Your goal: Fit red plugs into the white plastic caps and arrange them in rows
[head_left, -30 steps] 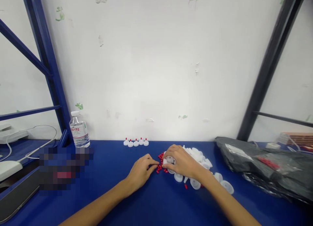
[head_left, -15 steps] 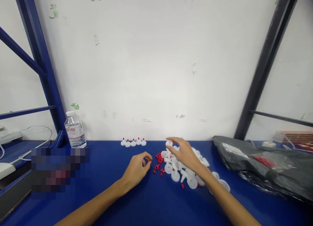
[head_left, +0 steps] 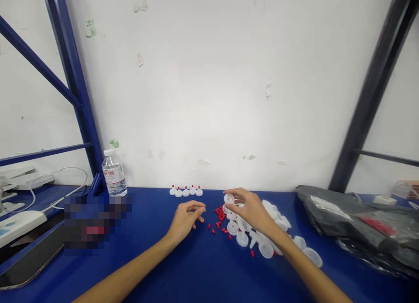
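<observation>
My right hand [head_left: 250, 209] pinches a round white nozzle cap [head_left: 229, 199] by its edge, its hollow, ringed side turned towards me. Under and beside that hand lies a heap of loose white nozzle caps [head_left: 242, 239]. My left hand [head_left: 186, 219] is closed in a pinch, thumb against fingertips, left of the heap. A speck of red showed at its fingertips a moment ago; now the fingers hide the small red cap there. Between the hands, small red caps [head_left: 220, 213] lie scattered. Several white caps with red tips [head_left: 186, 192] stand upright in a group near the wall.
On the left stand a water bottle [head_left: 114, 174], a dark phone-like slab [head_left: 31, 255] and a white power strip [head_left: 19, 226] with cables. A grey plastic bag [head_left: 327, 211] lies at right. The blue table [head_left: 196, 272] meets a white wall between metal posts.
The view has swung slightly left. My right hand has turned the white nozzle cap so its hollow side faces me more. My left fingers have straightened, and the red speck is hidden.
</observation>
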A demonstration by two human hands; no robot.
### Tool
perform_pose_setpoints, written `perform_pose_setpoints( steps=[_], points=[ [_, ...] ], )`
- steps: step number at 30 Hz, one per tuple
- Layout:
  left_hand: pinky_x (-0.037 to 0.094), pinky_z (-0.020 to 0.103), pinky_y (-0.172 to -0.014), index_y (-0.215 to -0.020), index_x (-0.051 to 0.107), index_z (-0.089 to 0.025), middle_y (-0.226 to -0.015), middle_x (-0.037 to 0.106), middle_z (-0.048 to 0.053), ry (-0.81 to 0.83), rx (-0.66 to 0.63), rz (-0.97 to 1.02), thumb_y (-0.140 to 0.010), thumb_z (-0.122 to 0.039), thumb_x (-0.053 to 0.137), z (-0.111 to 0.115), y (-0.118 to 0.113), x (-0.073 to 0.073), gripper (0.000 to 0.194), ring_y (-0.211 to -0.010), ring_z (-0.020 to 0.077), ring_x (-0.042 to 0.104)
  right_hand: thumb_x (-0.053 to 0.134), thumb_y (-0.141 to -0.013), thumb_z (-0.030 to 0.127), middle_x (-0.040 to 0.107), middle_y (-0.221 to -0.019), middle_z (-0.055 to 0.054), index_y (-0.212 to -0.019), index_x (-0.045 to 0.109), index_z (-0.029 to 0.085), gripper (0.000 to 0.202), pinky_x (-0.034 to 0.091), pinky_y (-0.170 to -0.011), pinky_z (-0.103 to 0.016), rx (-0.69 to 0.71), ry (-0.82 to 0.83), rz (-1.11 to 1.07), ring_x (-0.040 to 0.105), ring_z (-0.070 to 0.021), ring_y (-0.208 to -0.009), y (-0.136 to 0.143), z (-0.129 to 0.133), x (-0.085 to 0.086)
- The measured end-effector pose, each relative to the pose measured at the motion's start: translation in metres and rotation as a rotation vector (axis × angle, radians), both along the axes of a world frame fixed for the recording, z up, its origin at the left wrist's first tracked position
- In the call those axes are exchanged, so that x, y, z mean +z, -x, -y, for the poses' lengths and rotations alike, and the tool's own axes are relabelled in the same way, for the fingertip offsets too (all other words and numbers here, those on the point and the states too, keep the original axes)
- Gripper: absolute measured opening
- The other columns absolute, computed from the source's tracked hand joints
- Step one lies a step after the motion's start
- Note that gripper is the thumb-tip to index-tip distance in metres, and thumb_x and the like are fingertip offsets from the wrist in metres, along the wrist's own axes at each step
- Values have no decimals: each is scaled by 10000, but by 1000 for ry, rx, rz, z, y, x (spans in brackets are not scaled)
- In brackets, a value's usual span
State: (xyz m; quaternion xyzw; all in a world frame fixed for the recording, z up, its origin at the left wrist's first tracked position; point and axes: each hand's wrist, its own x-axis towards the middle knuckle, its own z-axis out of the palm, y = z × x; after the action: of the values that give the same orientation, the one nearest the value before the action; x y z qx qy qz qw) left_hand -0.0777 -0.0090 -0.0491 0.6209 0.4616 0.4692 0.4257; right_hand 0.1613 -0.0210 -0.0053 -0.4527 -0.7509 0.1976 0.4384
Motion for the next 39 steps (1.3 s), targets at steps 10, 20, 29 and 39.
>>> perform_pose_setpoints(
  steps=[10,20,29,39],
  points=[
    [371,168,-465,-1076,708,-140,-1099,738,146,144,-10,193,-773,-437,749,-5,15,4,426,-745,162,713,532,-949,467,762,-953,-25,-1099,605,248,276,510,-796,-335,56,91,-39,708,-207,-880,6,13,10],
    [358,194,-416,-967,723,-125,-652,708,61,-65,-30,-12,-761,-478,731,15,-2,23,409,-571,178,661,621,-899,435,749,-984,-3,-1062,706,274,244,489,-828,-295,101,45,56,685,-196,-949,15,22,14],
    [340,215,-435,-941,749,-167,-577,677,24,-95,-7,-91,-779,-451,712,24,-6,23,330,-510,155,602,683,-843,430,756,-965,-10,-1030,730,274,247,510,-801,-301,117,91,52,699,-218,-906,20,24,11],
    [360,231,-449,-920,770,-167,-581,689,31,-98,0,-81,-777,-456,715,31,-8,28,327,-479,146,580,769,-763,426,753,-944,-1,-969,745,266,262,505,-805,-307,108,81,24,682,-219,-915,21,21,7]
  ],
)
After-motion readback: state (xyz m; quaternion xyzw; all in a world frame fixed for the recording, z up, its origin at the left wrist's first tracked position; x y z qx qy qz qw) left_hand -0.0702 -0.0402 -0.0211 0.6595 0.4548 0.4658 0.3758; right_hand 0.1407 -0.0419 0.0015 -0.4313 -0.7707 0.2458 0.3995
